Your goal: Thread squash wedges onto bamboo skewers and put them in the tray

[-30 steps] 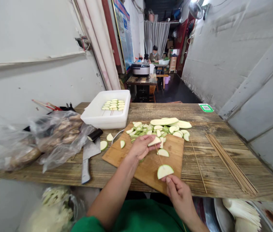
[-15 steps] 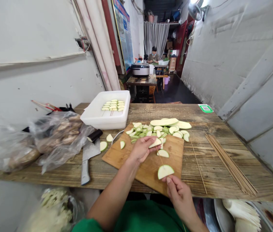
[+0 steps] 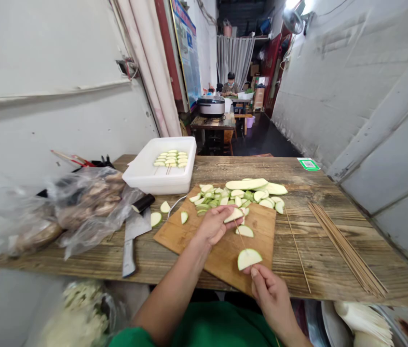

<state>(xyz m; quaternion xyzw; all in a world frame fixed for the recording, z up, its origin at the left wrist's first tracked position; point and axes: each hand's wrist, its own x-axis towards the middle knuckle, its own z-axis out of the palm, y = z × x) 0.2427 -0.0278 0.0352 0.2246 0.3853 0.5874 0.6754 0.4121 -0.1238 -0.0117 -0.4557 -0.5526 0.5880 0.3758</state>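
Note:
My left hand (image 3: 219, 224) is closed on a half-round zucchini slice (image 3: 233, 215), pale with a green rim, above the cutting board (image 3: 218, 260). My right hand (image 3: 271, 291), nearer my body, pinches a thin bamboo skewer (image 3: 240, 234) just below a second slice (image 3: 250, 259) threaded on it. The skewer runs up to the slice in my left hand; whether its tip is inside that slice I cannot tell. A loose slice (image 3: 244, 231) lies on the board between the hands. Behind them is a heap of cut slices (image 3: 218, 196) with longer pieces (image 3: 246, 184).
A cleaver (image 3: 129, 246) lies left of the board beside a dark stub (image 3: 143, 203) and bagged mushrooms (image 3: 95, 197). Filled skewers lie in a white tub (image 3: 158, 180). Bare skewers (image 3: 346, 248) are bundled at right, with a single one (image 3: 298, 250) nearer. Another person (image 3: 230, 86) sits far back.
The scene has shifted slightly down and right in the view. Both hands keep the same grip, and the slices stay in place relative to them.

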